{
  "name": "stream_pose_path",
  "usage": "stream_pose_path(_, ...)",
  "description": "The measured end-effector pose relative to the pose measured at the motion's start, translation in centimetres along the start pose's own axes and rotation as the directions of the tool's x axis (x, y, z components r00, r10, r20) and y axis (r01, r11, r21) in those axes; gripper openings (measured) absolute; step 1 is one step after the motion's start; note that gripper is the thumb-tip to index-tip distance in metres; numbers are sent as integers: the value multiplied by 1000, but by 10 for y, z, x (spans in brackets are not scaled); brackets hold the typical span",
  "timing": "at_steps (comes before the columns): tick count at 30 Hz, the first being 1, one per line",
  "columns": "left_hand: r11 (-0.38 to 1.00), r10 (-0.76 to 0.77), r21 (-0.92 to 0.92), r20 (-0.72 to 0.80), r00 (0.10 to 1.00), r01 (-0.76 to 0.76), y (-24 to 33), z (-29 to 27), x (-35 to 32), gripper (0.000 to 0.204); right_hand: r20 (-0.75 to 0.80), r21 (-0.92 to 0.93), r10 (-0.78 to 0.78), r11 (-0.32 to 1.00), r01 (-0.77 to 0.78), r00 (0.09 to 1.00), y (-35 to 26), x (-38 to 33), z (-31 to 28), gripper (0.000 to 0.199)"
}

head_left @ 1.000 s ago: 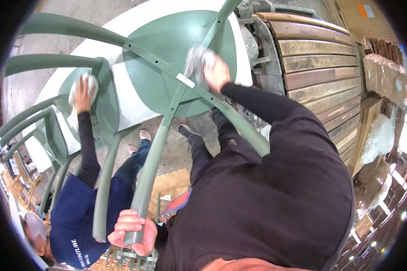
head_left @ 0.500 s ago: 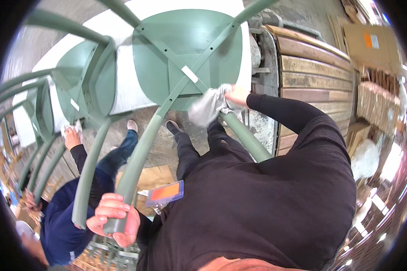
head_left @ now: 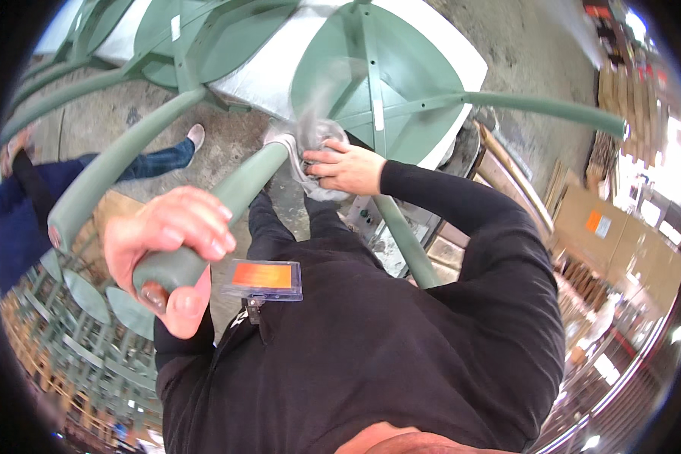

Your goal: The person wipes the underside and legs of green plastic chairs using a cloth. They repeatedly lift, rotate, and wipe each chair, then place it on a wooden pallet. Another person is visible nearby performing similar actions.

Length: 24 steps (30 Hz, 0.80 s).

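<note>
A green stool [head_left: 424, 83] lies upside down in front of me, its crossed braces and splayed legs pointing up and out. Around the end of its near left leg [head_left: 253, 178] my left hand [head_left: 170, 250] is wrapped, with the leg's tip showing between thumb and fingers. My right hand [head_left: 346, 168] holds a greyish-white cloth [head_left: 310, 155] against the base of that leg, close to the seat. Part of the cloth is blurred by motion. Another leg [head_left: 408, 242] of the stool slants toward my right side.
More overturned green stools [head_left: 227, 45] stand to the left on a white-covered surface [head_left: 261, 72]. A co-worker's dark sleeve [head_left: 34, 178] shows at far left. Stacked green furniture parts [head_left: 91, 340] lie lower left. A cardboard sheet [head_left: 620, 227] and wooden slats are at right.
My view has swung, so the stool now sits further right. My right hand and the cloth have shifted from the brace crossing to the leg held by my left hand.
</note>
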State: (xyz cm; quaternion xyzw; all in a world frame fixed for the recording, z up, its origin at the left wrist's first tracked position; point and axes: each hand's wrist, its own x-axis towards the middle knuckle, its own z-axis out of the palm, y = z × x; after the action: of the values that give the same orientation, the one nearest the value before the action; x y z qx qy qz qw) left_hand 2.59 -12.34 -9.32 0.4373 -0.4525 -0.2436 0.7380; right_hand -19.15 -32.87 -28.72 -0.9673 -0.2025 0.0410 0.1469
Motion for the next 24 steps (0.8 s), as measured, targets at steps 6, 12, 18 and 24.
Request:
stream_pose_path(6, 990, 120, -79, 8, 993, -119, -7, -11, -9, 48, 347, -197, 284, 954, -227, 894, -18, -28, 42, 18)
stream_pose_path(12, 995, 101, 12, 73, 992, -102, -4, -15, -16, 46, 38, -183, 105, 978, -97, 994, 6, 18, 25, 9)
stream_pose_path(18, 982, 180, 30, 123, 976, -184, -9, -18, -13, 46, 278, -191, 317, 943, -272, 907, -35, -45, 51, 13)
stream_pose_path(24, 980, 195, 14, 60, 979, -197, -11, -14, -15, 47, 31, 210, 756, 635, -744, 654, 41, 9, -25, 42)
